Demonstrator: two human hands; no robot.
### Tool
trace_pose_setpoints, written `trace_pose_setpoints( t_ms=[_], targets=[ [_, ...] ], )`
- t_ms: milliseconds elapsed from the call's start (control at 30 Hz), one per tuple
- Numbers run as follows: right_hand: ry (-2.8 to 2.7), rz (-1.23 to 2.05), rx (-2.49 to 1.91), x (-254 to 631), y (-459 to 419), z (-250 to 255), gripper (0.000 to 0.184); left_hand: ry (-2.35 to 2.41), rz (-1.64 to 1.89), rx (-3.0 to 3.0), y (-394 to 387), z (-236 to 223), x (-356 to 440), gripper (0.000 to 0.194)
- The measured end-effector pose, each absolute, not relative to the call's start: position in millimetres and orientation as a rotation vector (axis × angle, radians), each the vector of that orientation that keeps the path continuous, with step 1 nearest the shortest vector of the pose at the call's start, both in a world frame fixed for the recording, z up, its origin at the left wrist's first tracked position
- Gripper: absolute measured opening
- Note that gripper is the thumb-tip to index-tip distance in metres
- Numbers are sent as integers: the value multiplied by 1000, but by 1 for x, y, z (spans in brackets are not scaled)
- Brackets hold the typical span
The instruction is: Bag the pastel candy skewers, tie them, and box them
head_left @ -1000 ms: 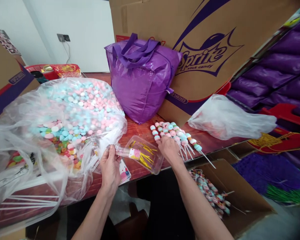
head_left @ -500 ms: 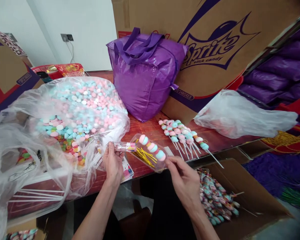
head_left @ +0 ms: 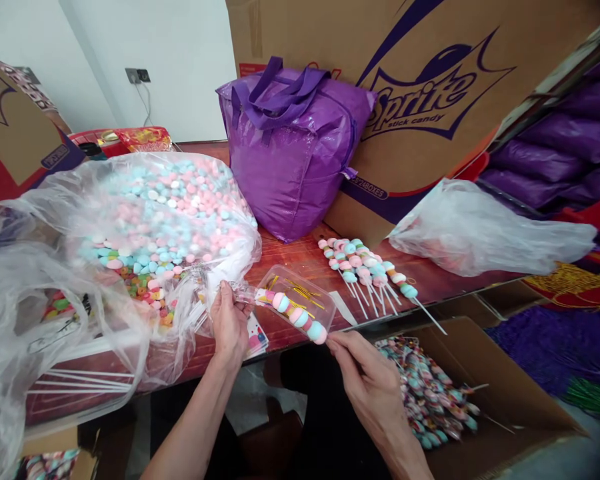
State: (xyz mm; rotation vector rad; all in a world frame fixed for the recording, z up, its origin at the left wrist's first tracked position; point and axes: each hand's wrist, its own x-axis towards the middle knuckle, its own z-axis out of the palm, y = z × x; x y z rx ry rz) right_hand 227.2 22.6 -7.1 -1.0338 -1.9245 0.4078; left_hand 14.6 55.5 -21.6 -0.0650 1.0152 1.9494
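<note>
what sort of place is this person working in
Probably a small candy-packing workspace: loose sweets lie in a translucent plastic bag, candy skewers rest on the table, and an open carton holds a heap of similar skewers.

The person is wearing black trousers (head_left: 330, 427), whose cloth is showing as an even dark patch between the left forearm (head_left: 195, 417) and right forearm (head_left: 405, 447). Both forearms are showing bare, tapering toward the wrists; the left hand (head_left: 231, 325) and right hand (head_left: 369, 377) are likewise appearing bare.
</note>
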Motion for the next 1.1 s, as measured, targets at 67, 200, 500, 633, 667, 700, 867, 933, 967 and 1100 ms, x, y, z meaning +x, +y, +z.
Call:
trace_pose_setpoints(
  t_ms=[67, 200, 500, 633, 667, 700, 867, 933, 967, 1100],
  targets=[
    [-1953, 373, -1045, 229, 22, -5, 14, 1023, 1945, -49, 55, -24, 14, 49],
    [-1986, 315, -1068, 231, 19, -2, 14, 1052, 1944, -36, 53, -27, 15, 50],
    [-1973, 498, -1073, 234, 14, 9, 10, 1168, 1955, 82, 51, -26, 17, 47],
    [-1892, 546, -1109, 232, 12, 7, 9, 1096, 1940, 51, 51, -30, 16, 48],
    [-1874, 535, -1118, 231, 11, 5, 9, 1084, 1938, 37, 51, -31, 16, 48],
    [-1861, 526, -1128, 230, 11, 4, 9, 1077, 1937, 22, 50, -32, 16, 49],
    [-1842, 426, -1145, 224, 6, -3, 9, 1077, 1942, -29, 51, -32, 16, 50],
    [-1862, 352, -1123, 223, 4, -3, 11, 1082, 1946, -23, 51, -31, 17, 50],
    [-1875, 318, -1111, 223, 3, -3, 13, 1088, 1946, -7, 51, -31, 18, 49],
    [-1910, 320, -1086, 224, 1, -1, 16, 1156, 1994, 144, 49, -32, 22, 42]
  ],
)
